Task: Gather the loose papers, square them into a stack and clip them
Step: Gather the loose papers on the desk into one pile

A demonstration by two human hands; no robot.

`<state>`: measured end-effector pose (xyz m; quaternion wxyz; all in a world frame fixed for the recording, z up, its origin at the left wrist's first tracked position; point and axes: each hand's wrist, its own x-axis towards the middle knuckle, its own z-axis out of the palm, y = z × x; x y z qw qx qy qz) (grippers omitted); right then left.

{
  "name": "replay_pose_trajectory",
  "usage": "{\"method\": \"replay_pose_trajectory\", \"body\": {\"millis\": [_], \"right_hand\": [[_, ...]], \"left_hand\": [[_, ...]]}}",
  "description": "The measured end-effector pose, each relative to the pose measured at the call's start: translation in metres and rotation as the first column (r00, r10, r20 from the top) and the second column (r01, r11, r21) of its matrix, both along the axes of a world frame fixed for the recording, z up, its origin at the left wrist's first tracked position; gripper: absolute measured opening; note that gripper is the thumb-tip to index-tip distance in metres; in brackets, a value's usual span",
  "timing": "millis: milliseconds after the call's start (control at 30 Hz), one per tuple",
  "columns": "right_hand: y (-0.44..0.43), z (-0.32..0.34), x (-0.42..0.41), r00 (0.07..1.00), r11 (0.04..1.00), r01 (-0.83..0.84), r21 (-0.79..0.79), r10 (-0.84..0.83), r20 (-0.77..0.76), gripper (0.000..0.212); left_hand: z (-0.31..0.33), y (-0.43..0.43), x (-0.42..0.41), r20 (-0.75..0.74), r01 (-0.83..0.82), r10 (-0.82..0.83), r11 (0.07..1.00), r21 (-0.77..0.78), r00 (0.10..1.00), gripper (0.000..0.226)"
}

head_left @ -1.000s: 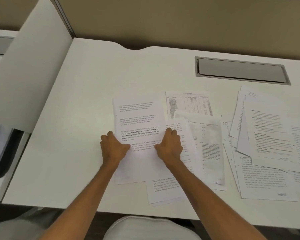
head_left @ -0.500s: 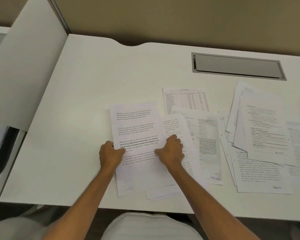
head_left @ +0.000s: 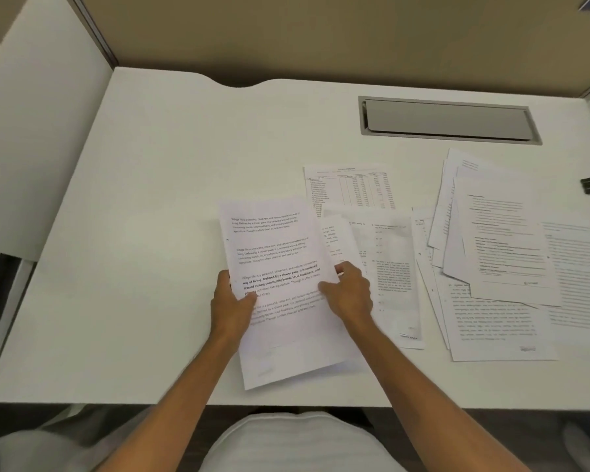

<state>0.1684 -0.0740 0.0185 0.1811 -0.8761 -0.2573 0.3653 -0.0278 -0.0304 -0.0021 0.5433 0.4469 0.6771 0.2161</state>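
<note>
White laminate forms the desk top [head_left: 157, 206], bounded at the far left by a pale upright partition panel [head_left: 38, 148] and at the back by a tan divider wall [head_left: 321, 39]; near the front edge, left of centre, a small gathered stack of white printed sheets [head_left: 280, 267] is held slightly tilted, its top page carrying paragraphs of black text with a few bold lines; the left edge of this stack is gripped by the left hand [head_left: 232, 304], thumb laid across the top page and fingers hidden beneath; the right edge is grasped by the right hand [head_left: 349, 294], thumb on the top page and fingers curled around the side; both forearms are seen reaching in from the bottom of the view; just right of the stack, partly overlapped by it, a sheet printed with a table [head_left: 349, 189] and a faint grey-toned page of text [head_left: 389, 267] lie flat on the desk; behind these, a grey rectangular metal cable tray [head_left: 447, 119] is set into the desk surface; further right, a loose spread of overlapping white printed pages [head_left: 498, 253] is fanned across the desk, apart from the held stack; at the far right edge, a small black binder clip [head_left: 589, 185] rests on the desk beside that spread.
</note>
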Motion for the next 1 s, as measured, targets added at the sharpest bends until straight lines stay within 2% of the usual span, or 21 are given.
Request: {"method": "replay_pose_trajectory", "body": {"millis": [133,233,367,500,600,700,800,900,1000], "right_hand": [[-0.016,0.000,0.019,0.994,1.000,-0.009,0.026,0.006,0.105,0.017],[-0.024,-0.002,0.026,0.976,0.998,-0.062,-0.020,0.065,0.207,0.021],[-0.036,-0.004,0.029,0.960,0.990,-0.105,-0.092,0.125,0.249,0.022],[-0.045,-0.005,0.030,0.968,0.993,-0.076,-0.086,0.095,0.231,0.031],[-0.046,-0.006,0.033,0.976,0.995,-0.059,-0.081,0.075,0.204,0.053],[-0.045,-0.007,0.037,0.986,0.994,-0.040,-0.099,0.055,0.159,0.067],[-0.042,-0.009,0.042,0.990,0.993,-0.011,-0.117,0.028,0.141,0.064],[-0.039,-0.010,0.046,0.994,0.993,0.023,-0.117,-0.010,0.109,0.058],[-0.038,-0.013,0.050,0.997,0.992,0.036,-0.124,-0.026,0.079,0.046]], "left_hand": [[0.003,-0.012,0.020,0.010,0.018,-0.018,1.000,-0.023,1.000,0.042],[0.002,-0.022,0.029,-0.051,0.012,-0.013,1.000,-0.024,0.999,0.041],[-0.002,-0.034,0.034,-0.101,0.036,-0.040,0.999,-0.036,0.994,0.043],[-0.008,-0.040,0.036,-0.165,0.088,-0.086,0.996,0.003,0.982,0.038],[-0.003,-0.040,0.042,-0.103,0.068,-0.068,0.998,-0.006,0.992,0.036],[0.008,-0.033,0.049,-0.049,0.006,-0.007,1.000,-0.011,0.999,0.047],[0.008,-0.028,0.054,-0.028,-0.059,0.057,0.996,-0.072,0.998,0.056],[0.002,-0.027,0.053,0.001,-0.070,0.070,0.987,-0.142,0.998,0.040],[0.001,-0.032,0.054,0.031,-0.009,0.013,0.993,-0.120,0.999,0.029]]}}
